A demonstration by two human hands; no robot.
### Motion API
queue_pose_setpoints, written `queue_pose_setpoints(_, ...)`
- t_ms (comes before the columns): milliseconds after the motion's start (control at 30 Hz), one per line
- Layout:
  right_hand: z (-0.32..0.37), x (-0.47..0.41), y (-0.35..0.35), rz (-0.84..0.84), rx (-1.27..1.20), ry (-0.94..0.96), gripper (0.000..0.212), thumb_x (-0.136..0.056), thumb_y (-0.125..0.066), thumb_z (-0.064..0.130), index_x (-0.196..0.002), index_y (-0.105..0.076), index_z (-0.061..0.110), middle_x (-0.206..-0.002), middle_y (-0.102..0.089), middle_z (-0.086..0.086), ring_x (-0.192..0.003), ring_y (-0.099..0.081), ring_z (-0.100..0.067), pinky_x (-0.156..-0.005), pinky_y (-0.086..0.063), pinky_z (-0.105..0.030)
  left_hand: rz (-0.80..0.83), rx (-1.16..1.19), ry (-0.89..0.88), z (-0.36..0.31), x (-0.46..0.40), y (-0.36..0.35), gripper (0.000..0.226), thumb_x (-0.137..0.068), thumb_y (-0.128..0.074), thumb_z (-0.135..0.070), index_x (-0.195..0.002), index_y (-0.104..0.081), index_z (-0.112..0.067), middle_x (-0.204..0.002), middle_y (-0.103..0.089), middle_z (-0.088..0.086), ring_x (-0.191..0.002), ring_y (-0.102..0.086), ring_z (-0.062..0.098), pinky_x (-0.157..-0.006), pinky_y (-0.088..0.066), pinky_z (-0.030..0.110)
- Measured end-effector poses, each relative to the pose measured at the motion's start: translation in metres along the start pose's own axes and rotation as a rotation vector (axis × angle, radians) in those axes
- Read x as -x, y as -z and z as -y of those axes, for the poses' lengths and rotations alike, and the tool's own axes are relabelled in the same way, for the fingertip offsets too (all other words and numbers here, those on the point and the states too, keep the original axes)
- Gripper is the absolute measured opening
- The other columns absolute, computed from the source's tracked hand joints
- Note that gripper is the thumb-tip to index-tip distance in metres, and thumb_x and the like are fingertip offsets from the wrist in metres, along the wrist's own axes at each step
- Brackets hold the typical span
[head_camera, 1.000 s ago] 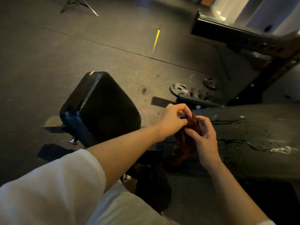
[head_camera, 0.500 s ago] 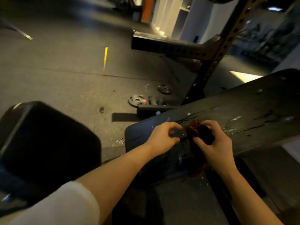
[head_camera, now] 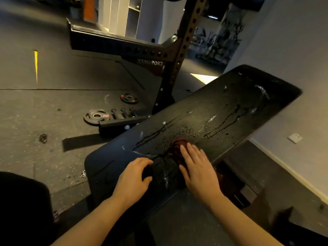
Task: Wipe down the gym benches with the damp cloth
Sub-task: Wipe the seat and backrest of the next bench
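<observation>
A long black bench pad slants up from lower left to upper right, streaked with water drops and trickles. A dark red cloth lies bunched on its lower part. My right hand lies flat on the cloth, fingers straight, pressing it to the pad. My left hand rests on the pad just left of the cloth, fingers loosely bent and holding nothing. Part of the cloth is hidden under my right palm.
A second black pad fills the lower left corner. A perforated rack upright rises behind the bench. Weight plates lie on the rubber floor at the left. A wall runs along the right.
Both hands were holding the bunched cloth above the pad. The left hand has let go, and the right hand has laid the cloth on the pad and flattened onto it. The view has tilted up.
</observation>
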State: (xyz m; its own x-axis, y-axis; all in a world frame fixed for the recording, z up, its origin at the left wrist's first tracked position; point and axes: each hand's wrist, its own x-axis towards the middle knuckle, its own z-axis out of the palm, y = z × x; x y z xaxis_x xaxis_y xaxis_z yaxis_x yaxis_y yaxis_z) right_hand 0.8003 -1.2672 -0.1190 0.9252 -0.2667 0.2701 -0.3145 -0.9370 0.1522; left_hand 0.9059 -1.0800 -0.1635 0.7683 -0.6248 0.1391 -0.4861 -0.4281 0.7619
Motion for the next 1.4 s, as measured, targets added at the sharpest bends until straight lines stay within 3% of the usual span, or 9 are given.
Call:
queue_pose_setpoints(133, 0.023, 0.013, -0.012, 0.079, 0.063, 0.296, 0.055, -0.09, -0.037, 0.036, -0.14, -0.048, 0.015, -0.14, -0.053, -0.009, -0.128, -0.052, -0.025, -0.11, -0.031, -0.039, -0.13, -0.037, -0.01, 0.018, 0.021, -0.01, 0.05, -0.089, -0.067, -0.025, -0.136, -0.051, -0.025, -0.145, -0.043, -0.011, -0.14, -0.028, 0.008, -0.115, -0.026, 0.03)
queue_pose_setpoints(300, 0.011, -0.019, 0.002, 0.023, -0.101, 0.215, 0.057, -0.093, -0.049, 0.024, -0.148, -0.036, 0.016, -0.155, -0.032, -0.009, -0.145, -0.024, -0.022, -0.117, -0.021, -0.037, -0.285, -0.065, 0.027, 0.048, 0.052, -0.018, 0.048, -0.083, -0.073, -0.016, -0.129, -0.06, -0.015, -0.139, -0.052, -0.001, -0.139, -0.036, 0.018, -0.111, -0.036, 0.045)
queue_pose_setpoints(467, 0.072, 0.017, -0.035, 0.039, -0.117, 0.333, 0.053, -0.09, -0.04, 0.026, -0.142, -0.046, 0.015, -0.153, -0.033, -0.014, -0.142, -0.029, -0.033, -0.111, -0.036, -0.044, -0.337, -0.091, 0.143, 0.069, 0.086, -0.026, 0.051, -0.08, -0.075, -0.013, -0.128, -0.059, -0.013, -0.14, -0.051, 0.003, -0.139, -0.034, 0.021, -0.111, -0.033, 0.045)
queue_pose_setpoints(633, 0.088, 0.036, -0.035, 0.115, -0.027, 0.592, 0.082, -0.061, -0.073, 0.015, -0.139, -0.049, 0.016, -0.15, -0.039, -0.014, -0.138, -0.037, -0.032, -0.108, -0.04, -0.042, -0.242, -0.1, 0.288, 0.081, 0.111, -0.025, 0.058, -0.087, -0.068, -0.026, -0.141, -0.047, -0.018, -0.152, -0.037, 0.002, -0.145, -0.023, 0.022, -0.117, -0.022, 0.042)
queue_pose_setpoints(833, 0.057, 0.028, -0.021, -0.039, -0.08, 0.16, 0.081, -0.058, -0.074, -0.006, -0.135, -0.053, 0.005, -0.146, -0.043, -0.02, -0.134, -0.041, -0.038, -0.106, -0.038, -0.046, -0.203, 0.024, 0.391, 0.092, 0.126, -0.017, 0.064, -0.089, -0.064, -0.033, -0.146, -0.037, -0.026, -0.155, -0.029, -0.001, -0.144, -0.023, 0.02, -0.116, -0.024, 0.039)
queue_pose_setpoints(1100, 0.129, 0.057, -0.044, 0.105, -0.121, 0.487, 0.083, -0.051, -0.082, 0.008, -0.131, -0.059, 0.009, -0.141, -0.05, -0.018, -0.129, -0.049, -0.033, -0.102, -0.046, -0.042, -0.166, 0.04, 0.361, 0.097, 0.13, -0.018, 0.07, -0.088, -0.068, -0.029, -0.148, -0.033, -0.026, -0.155, -0.031, -0.001, -0.145, -0.023, 0.016, -0.118, -0.024, 0.037)
queue_pose_setpoints(1200, 0.087, 0.034, -0.031, 0.008, -0.119, 0.305, 0.086, -0.045, -0.075, -0.009, -0.129, -0.059, 0.003, -0.141, -0.049, -0.021, -0.13, -0.047, -0.038, -0.106, -0.037, -0.048, -0.152, 0.015, 0.341, 0.098, 0.132, -0.016, 0.071, -0.089, -0.066, -0.032, -0.149, -0.03, -0.029, -0.157, -0.025, -0.006, -0.146, -0.015, 0.013, -0.119, -0.019, 0.034)
queue_pose_setpoints(1300, 0.051, 0.014, -0.017, -0.085, -0.082, 0.038, 0.077, -0.059, -0.07, -0.014, -0.133, -0.054, 0.001, -0.146, -0.042, -0.024, -0.133, -0.042, -0.041, -0.108, -0.028, -0.043, -0.164, 0.008, 0.283, 0.095, 0.131, -0.018, 0.07, -0.089, -0.066, -0.033, -0.149, -0.031, -0.031, -0.156, -0.02, -0.013, -0.146, -0.012, 0.01, -0.119, -0.019, 0.033)
queue_pose_setpoints(1400, 0.08, 0.024, -0.026, -0.059, -0.035, 0.064, 0.081, -0.056, -0.076, -0.006, -0.133, -0.053, 0.0, -0.142, -0.043, -0.028, -0.13, -0.045, -0.042, -0.108, -0.029, -0.044, -0.169, 0.029, 0.273, 0.09, 0.127, -0.02, 0.069, -0.088, -0.067, -0.032, -0.148, -0.033, -0.029, -0.154, -0.024, -0.015, -0.144, -0.021, 0.011, -0.116, -0.027, 0.034)
